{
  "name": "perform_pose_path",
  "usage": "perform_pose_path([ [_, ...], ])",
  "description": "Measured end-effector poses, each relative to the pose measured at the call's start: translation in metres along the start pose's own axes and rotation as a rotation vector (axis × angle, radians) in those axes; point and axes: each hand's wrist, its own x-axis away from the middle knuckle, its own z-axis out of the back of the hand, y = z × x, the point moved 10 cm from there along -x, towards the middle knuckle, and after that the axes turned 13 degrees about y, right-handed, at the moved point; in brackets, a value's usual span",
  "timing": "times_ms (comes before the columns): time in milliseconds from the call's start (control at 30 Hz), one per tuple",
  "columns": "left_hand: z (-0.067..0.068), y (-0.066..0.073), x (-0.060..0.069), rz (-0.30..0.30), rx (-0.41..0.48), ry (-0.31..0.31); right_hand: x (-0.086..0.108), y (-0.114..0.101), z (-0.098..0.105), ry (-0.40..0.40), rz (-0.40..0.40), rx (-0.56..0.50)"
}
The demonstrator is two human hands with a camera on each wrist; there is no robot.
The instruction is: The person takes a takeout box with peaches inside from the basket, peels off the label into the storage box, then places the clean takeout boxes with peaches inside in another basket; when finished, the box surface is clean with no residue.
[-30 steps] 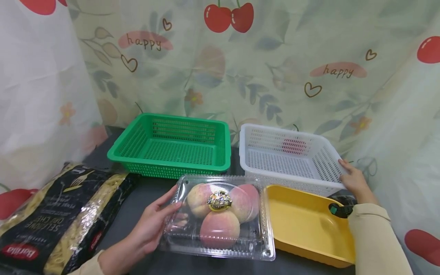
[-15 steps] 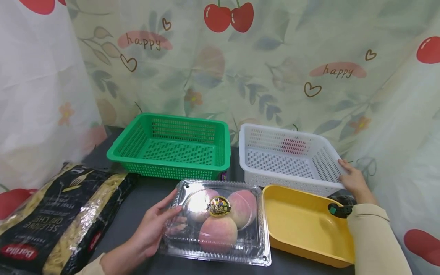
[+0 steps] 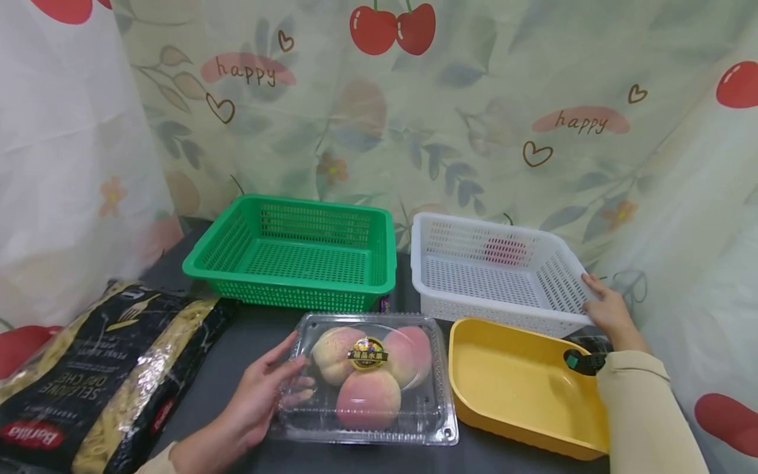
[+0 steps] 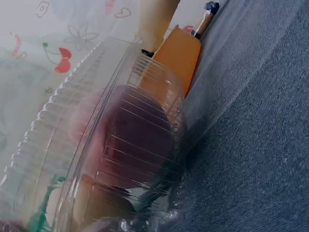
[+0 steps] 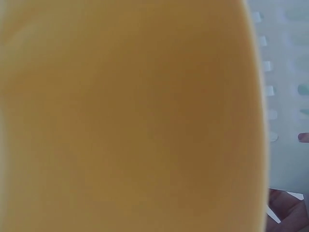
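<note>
In the head view my left hand [image 3: 254,395] grips the left side of a clear plastic clamshell box [image 3: 426,411], its fingers showing through the plastic. Inside are three pink and yellow peaches [image 3: 368,400] under a gold and black lid sticker [image 3: 367,354]. The left wrist view shows the ribbed box wall [image 4: 145,111] up close. My right hand [image 3: 612,316] holds the right rim of a white perforated basket [image 3: 503,313]; part of that hand is hidden behind the rim. A fingertip [image 5: 303,137] shows at the basket's holes in the right wrist view.
A yellow tray [image 3: 527,388] stands right of the box, before the white basket. The green basket [image 3: 290,280] sits at the back left, with a small purple thing [image 3: 385,304] by its corner. A black pasta bag [image 3: 112,368] lies at the left. A printed curtain [image 3: 385,131] hangs behind.
The clamshell box has moved left with my left hand, widening the gap to the yellow tray. The small purple thing has come into view behind it. My right hand has stayed on the white basket.
</note>
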Motion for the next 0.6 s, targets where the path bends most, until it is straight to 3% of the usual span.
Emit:
perform_pose_path([
  [167, 0.007, 0.005, -0.004, -0.008, -0.075, 0.054, 0.001, -0.002, 0.002, 0.006, 0.008, -0.003],
  [300, 0.006, 0.003, -0.005, -0.013, -0.094, 0.055, -0.001, -0.002, 0.001, 0.013, 0.006, -0.003],
  [400, 0.002, -0.001, -0.003, -0.005, -0.07, 0.037, -0.002, -0.002, -0.001, 0.009, 0.007, 0.002],
  [600, -0.011, -0.002, 0.004, -0.012, 0.02, -0.058, -0.002, -0.001, 0.0, 0.0, 0.017, 0.007],
])
